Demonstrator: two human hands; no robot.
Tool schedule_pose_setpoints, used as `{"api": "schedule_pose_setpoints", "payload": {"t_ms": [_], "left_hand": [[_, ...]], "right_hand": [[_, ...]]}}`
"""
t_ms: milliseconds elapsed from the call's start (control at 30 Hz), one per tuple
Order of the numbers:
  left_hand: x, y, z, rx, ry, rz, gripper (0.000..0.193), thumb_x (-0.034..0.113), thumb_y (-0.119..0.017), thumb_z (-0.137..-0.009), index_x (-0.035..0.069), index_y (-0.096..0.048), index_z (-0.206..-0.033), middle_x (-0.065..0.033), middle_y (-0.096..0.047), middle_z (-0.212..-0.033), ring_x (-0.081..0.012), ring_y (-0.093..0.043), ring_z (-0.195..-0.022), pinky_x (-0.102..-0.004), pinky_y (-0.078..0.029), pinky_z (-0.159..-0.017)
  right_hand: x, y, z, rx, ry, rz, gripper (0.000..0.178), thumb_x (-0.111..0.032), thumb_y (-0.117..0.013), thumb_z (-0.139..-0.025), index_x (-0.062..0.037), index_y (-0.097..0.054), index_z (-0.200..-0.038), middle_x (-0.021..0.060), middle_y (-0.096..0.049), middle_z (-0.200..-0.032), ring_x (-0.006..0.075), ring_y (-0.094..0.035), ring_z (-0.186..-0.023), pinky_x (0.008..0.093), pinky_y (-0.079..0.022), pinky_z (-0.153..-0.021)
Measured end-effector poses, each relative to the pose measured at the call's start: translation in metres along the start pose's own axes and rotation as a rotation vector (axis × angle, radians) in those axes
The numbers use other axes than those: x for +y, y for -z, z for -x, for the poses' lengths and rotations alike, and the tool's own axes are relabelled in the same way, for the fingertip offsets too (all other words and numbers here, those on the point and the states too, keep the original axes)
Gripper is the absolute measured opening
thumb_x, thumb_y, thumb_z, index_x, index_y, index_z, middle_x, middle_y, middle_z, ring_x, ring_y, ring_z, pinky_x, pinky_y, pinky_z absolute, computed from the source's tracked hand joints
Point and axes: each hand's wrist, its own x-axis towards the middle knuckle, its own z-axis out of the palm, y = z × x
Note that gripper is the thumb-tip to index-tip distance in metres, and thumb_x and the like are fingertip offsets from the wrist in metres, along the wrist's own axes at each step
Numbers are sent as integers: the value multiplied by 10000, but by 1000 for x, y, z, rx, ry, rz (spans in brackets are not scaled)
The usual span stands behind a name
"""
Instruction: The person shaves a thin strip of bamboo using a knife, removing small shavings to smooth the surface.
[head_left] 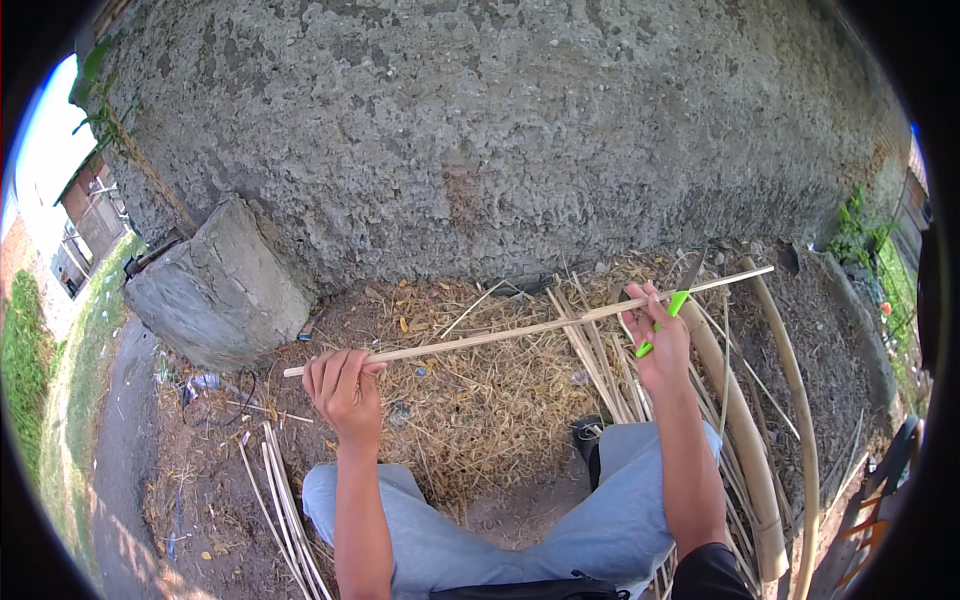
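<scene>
A long, thin bamboo strip (480, 338) stretches across in front of me, its right end higher in the picture. My left hand (345, 395) is closed around it near the left end. Towards the other end, my right hand (660, 345) holds a knife with a bright green handle (678, 302). Its fingers are bent up against the strip, and the knife's dark blade points away from me, beside the strip. Whether the blade touches the bamboo cannot be made out.
Pale shavings (470, 415) cover the ground between my knees. Split strips (283, 500) lie at my left; more strips (595, 360) and thick curved bamboo poles (735, 420) lie at my right. A rough wall (500, 140) rises ahead, with a concrete block (225, 290) against it.
</scene>
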Motion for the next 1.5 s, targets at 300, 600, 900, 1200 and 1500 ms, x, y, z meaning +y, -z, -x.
{"api": "schedule_pose_setpoints", "payload": {"t_ms": [300, 600, 900, 1200, 1500], "left_hand": [[1, 14, 2, -520, 321, 189, 239, 201, -844, -718, 61, -716, -863, -55, -700, -826, -246, -629, -850, -410, -433, -879], [17, 8, 7, -639, 449, 231, 245, 322, -854, -741, 98, -777, -803, -8, -670, -708, -162, -528, -803, -369, -299, -936], [14, 7, 12, -512, 482, 254, 212, 294, -853, -746, 99, -779, -785, 25, -658, -694, -156, -508, -850, -378, -248, -968], [8, 10, 13, -588, 517, 220, 291, 361, -839, -766, 81, -766, -797, -13, -673, -700, -178, -552, -827, -405, -273, -974], [8, 8, 13, -687, 413, 182, 267, 338, -762, -855, 75, -760, -812, -43, -660, -700, -201, -564, -770, -395, -304, -921]], "right_hand": [[4, 14, -9, 102, -30, -74, 322, -221, -556, -1030, 8, -556, -1257, 103, -687, -1071, 43, -390, -555, 388, -563, -931], [11, 6, -12, 221, 70, -134, 467, -339, -452, -1067, 64, -492, -1298, 180, -640, -1122, 70, -388, -532, 414, -564, -976], [13, -1, -6, 160, 105, -110, 484, -353, -447, -1069, 68, -491, -1303, 156, -675, -1079, 80, -451, -557, 356, -582, -889], [10, -5, -4, 218, 48, 14, 298, -299, -531, -1047, -22, -586, -1144, 108, -691, -971, 47, -399, -532, 352, -587, -787], [10, 0, -5, 219, 56, -13, 248, -314, -593, -1016, -69, -598, -1053, 85, -689, -931, 36, -411, -519, 296, -572, -666]]}}
